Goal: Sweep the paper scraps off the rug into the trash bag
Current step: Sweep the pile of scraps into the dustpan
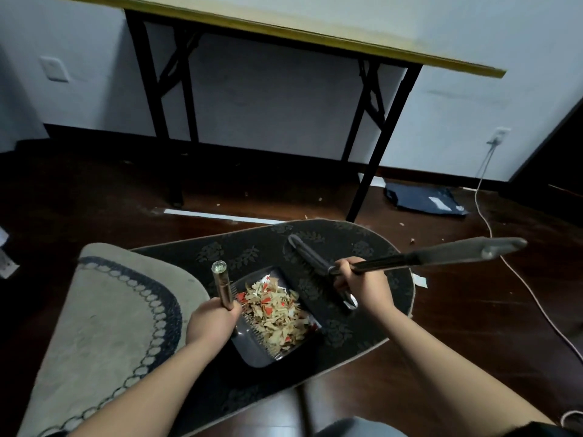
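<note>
Scraps (277,313) heaped in dustpan (252,351) on dark rug (362,244); left hand (211,323) grips its handle, right hand (358,285) grips broom (315,263). Trash bag transfer outstanding.

Home room; wood floor (457,326), rugs (104,310), folding table (284,33)

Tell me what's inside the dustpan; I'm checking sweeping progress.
The dustpan holds a heap of tan, white and red paper scraps. The heap hides most of the pan's floor.

Dark leaf-patterned rug (331,244), tan-red scraps (274,313)
</note>
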Tool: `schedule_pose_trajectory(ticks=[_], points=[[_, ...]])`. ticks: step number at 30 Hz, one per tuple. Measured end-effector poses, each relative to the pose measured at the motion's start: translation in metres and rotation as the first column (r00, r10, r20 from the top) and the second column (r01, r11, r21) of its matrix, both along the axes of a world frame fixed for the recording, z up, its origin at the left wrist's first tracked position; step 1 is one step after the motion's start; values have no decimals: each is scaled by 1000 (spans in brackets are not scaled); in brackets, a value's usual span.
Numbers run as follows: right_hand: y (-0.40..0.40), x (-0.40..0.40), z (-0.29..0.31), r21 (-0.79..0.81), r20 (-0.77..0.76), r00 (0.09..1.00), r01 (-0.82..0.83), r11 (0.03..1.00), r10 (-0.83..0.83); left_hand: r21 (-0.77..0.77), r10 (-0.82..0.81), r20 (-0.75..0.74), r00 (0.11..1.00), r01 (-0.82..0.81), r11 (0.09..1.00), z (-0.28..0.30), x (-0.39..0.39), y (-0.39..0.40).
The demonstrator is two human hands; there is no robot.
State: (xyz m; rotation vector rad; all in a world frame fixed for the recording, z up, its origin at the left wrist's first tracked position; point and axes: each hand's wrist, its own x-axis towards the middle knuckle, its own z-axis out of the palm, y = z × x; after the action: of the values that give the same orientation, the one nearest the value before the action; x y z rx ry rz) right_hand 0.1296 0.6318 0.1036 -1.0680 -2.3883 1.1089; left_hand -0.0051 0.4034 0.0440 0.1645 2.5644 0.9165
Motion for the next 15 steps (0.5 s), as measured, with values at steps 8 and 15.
schedule_pose_trajectory(ticks=[8, 15], points=[[-8, -3, 14, 61, 101, 988, -127, 990, 120, 41, 49, 60, 997, -51, 998, 3, 2, -6], [-22, 6, 32, 109, 70, 992, -114, 987, 107, 28, 49, 53, 997, -50, 998, 18, 8, -13]])
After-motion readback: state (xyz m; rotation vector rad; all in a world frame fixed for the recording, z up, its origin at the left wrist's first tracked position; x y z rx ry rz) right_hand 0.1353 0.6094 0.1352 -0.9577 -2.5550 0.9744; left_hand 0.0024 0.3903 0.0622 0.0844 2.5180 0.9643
